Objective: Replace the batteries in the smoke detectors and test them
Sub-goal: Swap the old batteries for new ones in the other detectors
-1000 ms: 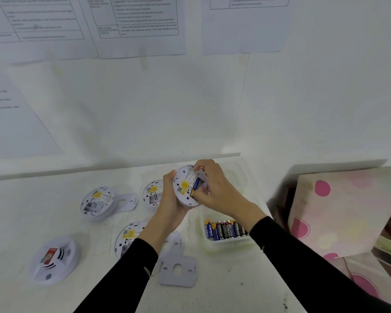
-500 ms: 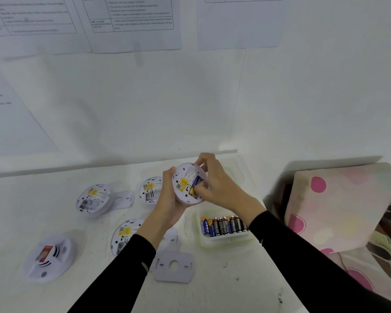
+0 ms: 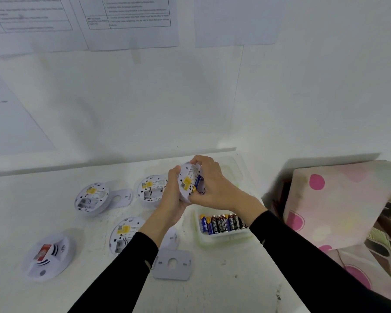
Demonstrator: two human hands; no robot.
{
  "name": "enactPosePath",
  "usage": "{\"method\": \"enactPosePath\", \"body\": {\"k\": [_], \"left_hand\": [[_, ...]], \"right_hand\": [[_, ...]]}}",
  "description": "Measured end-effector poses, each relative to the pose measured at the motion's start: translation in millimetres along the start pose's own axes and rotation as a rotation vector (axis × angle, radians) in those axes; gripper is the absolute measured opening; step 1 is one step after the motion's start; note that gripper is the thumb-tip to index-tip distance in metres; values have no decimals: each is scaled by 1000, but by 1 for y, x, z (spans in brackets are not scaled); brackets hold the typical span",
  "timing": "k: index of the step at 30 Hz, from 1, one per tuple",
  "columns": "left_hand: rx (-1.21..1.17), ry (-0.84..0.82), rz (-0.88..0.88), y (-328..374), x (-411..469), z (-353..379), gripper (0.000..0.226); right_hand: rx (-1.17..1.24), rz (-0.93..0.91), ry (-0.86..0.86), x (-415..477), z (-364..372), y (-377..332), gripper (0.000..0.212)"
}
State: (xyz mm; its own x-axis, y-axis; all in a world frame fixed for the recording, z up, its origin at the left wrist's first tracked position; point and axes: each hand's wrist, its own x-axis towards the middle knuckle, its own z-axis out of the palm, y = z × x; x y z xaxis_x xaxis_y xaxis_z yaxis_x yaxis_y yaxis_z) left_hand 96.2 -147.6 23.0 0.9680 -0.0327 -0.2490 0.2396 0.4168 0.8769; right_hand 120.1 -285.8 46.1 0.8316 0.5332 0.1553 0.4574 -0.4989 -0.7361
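The smoke detector (image 3: pixel 187 179) is held above the table (image 3: pixel 224 290), just beyond the tray of batteries (image 3: pixel 221 240); it is tipped up on edge, its labelled back facing the camera and slightly left. The left hand (image 3: pixel 171 199) cups its left rim and underside, grip closed round it; the right hand (image 3: pixel 215 188) curls over the top and right rim, thumb beside a blue battery (image 3: pixel 198 180) whose long axis stands nearly upright in its slot.

Open tabletop (image 3: pixel 20 213) at far left; detectors (image 3: pixel 92 198), mounting plate (image 3: pixel 172 264) and battery tray (image 3: pixel 221 240) crowd the middle.
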Motion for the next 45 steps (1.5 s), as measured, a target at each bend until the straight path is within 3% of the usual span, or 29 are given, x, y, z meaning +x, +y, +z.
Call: {"method": "enactPosePath", "body": {"k": [4, 8, 18, 24, 30, 34, 36, 38, 41, 45], "left_hand": [[-279, -5, -63, 4, -9, -3, 53], [-471, -47, -12, 10, -19, 0, 57], [-372, -49, 210, 20, -32, 15, 66], [-339, -51, 250, 24, -34, 20, 56], [-350, -43, 231, 27, -37, 22, 60], [-376, -8, 217, 27, -40, 25, 59], [-338, 52, 245, 26, -40, 30, 58], [-181, 137, 288, 25, -39, 35, 53], [218, 227, 418, 22, -39, 29, 34], [543, 100, 498, 26, -49, 23, 44]], "right_hand": [[136, -7, 7, -4, -6, 1, 70], [221, -91, 150, -17, -2, -8, 60], [253, -241, 352, -34, 9, -16, 75], [203, -380, 435, -30, 9, -13, 53], [279, -381, 392, -29, 9, -15, 57], [577, -78, 277, -32, 10, -25, 73], [794, 92, 203, -31, 16, -31, 61], [1081, 193, 190, -27, 20, -35, 54], [1525, 280, 222, -25, 17, -36, 62], [1650, 315, 192, -24, 14, -30, 59]]}}
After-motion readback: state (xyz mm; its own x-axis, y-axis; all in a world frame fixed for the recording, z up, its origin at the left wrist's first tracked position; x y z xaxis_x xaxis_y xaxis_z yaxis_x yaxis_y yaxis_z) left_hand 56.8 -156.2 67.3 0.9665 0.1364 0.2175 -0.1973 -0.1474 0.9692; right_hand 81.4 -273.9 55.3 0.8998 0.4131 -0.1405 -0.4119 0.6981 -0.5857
